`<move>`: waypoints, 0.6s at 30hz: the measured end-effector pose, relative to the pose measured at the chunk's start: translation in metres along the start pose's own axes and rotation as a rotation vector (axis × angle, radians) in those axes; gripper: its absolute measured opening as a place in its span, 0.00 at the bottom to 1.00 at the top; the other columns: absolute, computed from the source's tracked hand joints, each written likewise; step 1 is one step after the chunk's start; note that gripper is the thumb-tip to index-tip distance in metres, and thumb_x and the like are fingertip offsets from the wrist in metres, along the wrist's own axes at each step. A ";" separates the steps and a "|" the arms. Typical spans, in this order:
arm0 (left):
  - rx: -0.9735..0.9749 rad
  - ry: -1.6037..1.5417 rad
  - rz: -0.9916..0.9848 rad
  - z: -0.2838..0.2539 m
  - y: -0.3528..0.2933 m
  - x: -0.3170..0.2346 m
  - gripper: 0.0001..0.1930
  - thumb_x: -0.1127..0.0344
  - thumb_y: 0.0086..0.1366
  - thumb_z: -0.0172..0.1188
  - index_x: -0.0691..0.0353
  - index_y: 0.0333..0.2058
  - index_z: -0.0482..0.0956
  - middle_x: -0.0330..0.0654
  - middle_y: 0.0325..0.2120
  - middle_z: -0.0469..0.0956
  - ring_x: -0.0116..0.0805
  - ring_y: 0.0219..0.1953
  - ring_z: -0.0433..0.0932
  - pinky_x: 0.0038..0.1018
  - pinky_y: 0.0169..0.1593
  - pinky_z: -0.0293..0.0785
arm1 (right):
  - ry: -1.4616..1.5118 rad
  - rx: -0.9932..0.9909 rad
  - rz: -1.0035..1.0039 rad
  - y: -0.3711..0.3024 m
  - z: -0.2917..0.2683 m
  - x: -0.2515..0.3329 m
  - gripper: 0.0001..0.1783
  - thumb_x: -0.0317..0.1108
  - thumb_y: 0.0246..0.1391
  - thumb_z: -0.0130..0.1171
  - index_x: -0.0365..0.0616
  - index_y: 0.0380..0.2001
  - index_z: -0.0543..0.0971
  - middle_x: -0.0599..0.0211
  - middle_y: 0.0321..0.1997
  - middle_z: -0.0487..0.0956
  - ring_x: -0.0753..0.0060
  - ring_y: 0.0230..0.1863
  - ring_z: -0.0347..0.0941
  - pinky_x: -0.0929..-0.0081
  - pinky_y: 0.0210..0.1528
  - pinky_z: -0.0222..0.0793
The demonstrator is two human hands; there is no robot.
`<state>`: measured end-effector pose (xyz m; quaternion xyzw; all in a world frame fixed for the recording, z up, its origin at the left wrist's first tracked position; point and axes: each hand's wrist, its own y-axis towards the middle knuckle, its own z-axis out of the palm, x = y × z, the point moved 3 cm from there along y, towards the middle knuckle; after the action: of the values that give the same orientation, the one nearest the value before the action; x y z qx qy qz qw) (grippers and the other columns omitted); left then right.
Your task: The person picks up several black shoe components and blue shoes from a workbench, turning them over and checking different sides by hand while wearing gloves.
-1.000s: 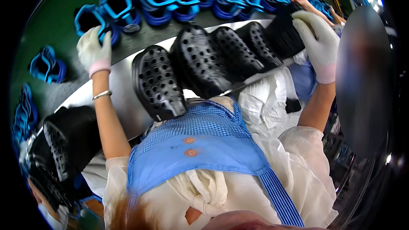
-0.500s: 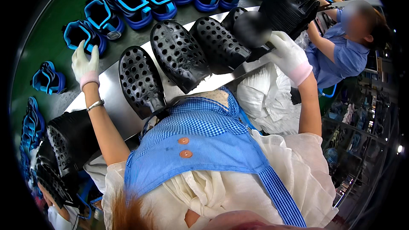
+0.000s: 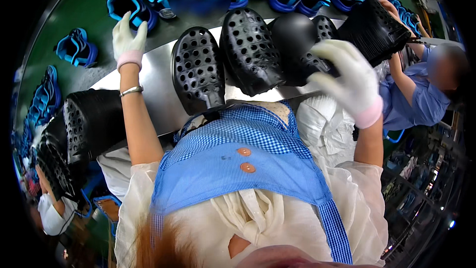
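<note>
My left hand [image 3: 130, 42], in a white glove with a pink cuff, has its fingers apart at the near side of a blue-and-black shoe upper [image 3: 125, 4]; whether they touch it I cannot tell. My right hand [image 3: 349, 77], gloved alike and smeared by motion, is spread with nothing visible in it. It hovers over the near edge of the black perforated shoe-shaped pieces. Two such pieces stand in front of me, a left piece [image 3: 198, 64] and a middle piece [image 3: 250, 49]. A further one [image 3: 325, 27] is partly hidden behind a blurred spot.
A metal ledge [image 3: 161, 62] runs under the black pieces, beside a green belt [image 3: 104, 64] carrying several blue-trimmed uppers. White crumpled material [image 3: 325, 124] lies at my right. Black ribbed pieces [image 3: 96, 119] stand at my left. A co-worker [image 3: 416, 79] in blue handles a black piece [image 3: 374, 32].
The view has shifted, so the scene sits farther right and higher. My right hand has drawn nearer to me and leftward along the black pieces. My left hand stays by the same upper.
</note>
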<state>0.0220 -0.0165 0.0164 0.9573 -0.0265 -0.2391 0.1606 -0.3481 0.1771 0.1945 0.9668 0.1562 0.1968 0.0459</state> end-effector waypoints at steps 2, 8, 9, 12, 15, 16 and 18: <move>0.011 -0.003 -0.025 -0.004 -0.004 0.003 0.29 0.46 0.58 0.58 0.50 0.57 0.70 0.51 0.54 0.69 0.48 0.57 0.68 0.37 0.58 0.65 | 0.073 0.054 -0.092 0.017 0.016 0.027 0.26 0.38 0.37 0.69 0.45 0.44 0.76 0.60 0.44 0.76 0.57 0.46 0.74 0.67 0.47 0.71; 0.000 -0.021 -0.060 -0.017 -0.017 0.006 0.28 0.46 0.59 0.58 0.50 0.57 0.70 0.49 0.53 0.70 0.46 0.56 0.69 0.36 0.58 0.65 | 0.044 0.143 -0.130 0.034 0.034 0.033 0.27 0.41 0.34 0.70 0.42 0.40 0.75 0.60 0.42 0.75 0.56 0.42 0.74 0.67 0.43 0.72; -0.008 -0.037 -0.065 -0.020 -0.019 0.006 0.28 0.47 0.59 0.59 0.50 0.57 0.71 0.49 0.53 0.71 0.46 0.56 0.69 0.35 0.58 0.65 | 0.040 0.149 -0.145 0.034 0.035 0.033 0.27 0.41 0.34 0.70 0.42 0.40 0.75 0.60 0.42 0.75 0.56 0.42 0.74 0.67 0.43 0.72; -0.063 -0.080 -0.044 -0.025 -0.023 0.004 0.26 0.51 0.59 0.61 0.53 0.54 0.73 0.49 0.51 0.72 0.44 0.53 0.72 0.34 0.56 0.67 | 0.050 0.173 -0.169 0.034 0.032 0.033 0.29 0.39 0.30 0.72 0.42 0.39 0.74 0.60 0.40 0.75 0.55 0.42 0.74 0.66 0.43 0.72; -0.101 -0.138 -0.072 -0.033 -0.019 -0.007 0.26 0.51 0.57 0.61 0.55 0.53 0.74 0.52 0.50 0.72 0.45 0.52 0.73 0.33 0.55 0.69 | 0.203 0.211 -0.016 0.036 0.011 0.040 0.29 0.36 0.27 0.75 0.38 0.37 0.75 0.61 0.38 0.75 0.63 0.39 0.76 0.72 0.40 0.75; -0.090 -0.187 -0.125 -0.042 -0.017 -0.014 0.27 0.51 0.58 0.60 0.57 0.53 0.74 0.51 0.50 0.73 0.42 0.50 0.74 0.31 0.54 0.70 | 0.173 0.190 -0.059 0.040 0.002 0.043 0.29 0.34 0.26 0.76 0.36 0.36 0.76 0.61 0.37 0.75 0.66 0.38 0.77 0.74 0.39 0.76; -0.091 -0.246 -0.187 -0.060 -0.018 -0.034 0.27 0.51 0.60 0.60 0.59 0.54 0.73 0.50 0.49 0.73 0.39 0.49 0.76 0.29 0.53 0.71 | 0.165 0.156 -0.074 0.050 -0.007 0.050 0.31 0.35 0.25 0.76 0.36 0.36 0.76 0.60 0.38 0.75 0.65 0.38 0.76 0.74 0.40 0.76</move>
<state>0.0196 0.0223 0.0764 0.9108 0.0543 -0.3693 0.1763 -0.2929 0.1456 0.2270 0.9416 0.2099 0.2609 -0.0354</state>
